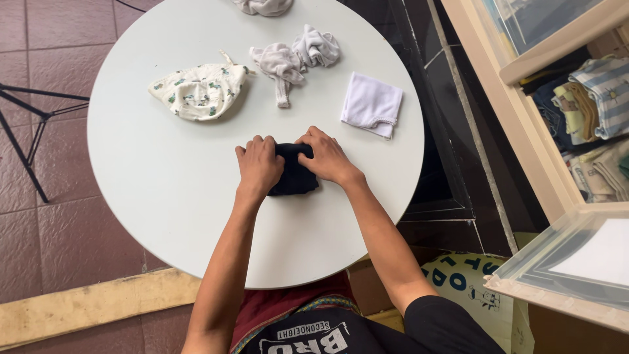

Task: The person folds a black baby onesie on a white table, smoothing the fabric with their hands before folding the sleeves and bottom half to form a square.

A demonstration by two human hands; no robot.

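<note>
Seen from above, your two hands press on a small black cloth (293, 172) near the middle of a round white table (164, 196). Your left hand (258, 164) covers the cloth's left edge, fingers curled down onto the fabric; your right hand (326, 157) sits on its upper right corner, fingers bent and pinching the top fold. Neither hand is spread flat: both are closed on the cloth, holding it against the tabletop.

The cloth looks soft, thin and light, already gathered into a compact bundle. It should give under any pressure, will not slip much on the matte surface, and is in no danger of breaking. The folded edges under your fingertips are the fair places to take hold; the loose lower edge toward you would likely sag if lifted alone.

Beyond your hands, well apart from the cloth, lie a cream patterned cap (198, 90), a crumpled grey garment (295, 58) and a folded white cloth (371, 103). Another grey piece (265, 6) shows at the table's far edge, too cropped to identify. To your right stands a pale shelf (524, 131) holding folded clothes (599, 98), with a clear drawer (576, 262) pulled open below.
</note>
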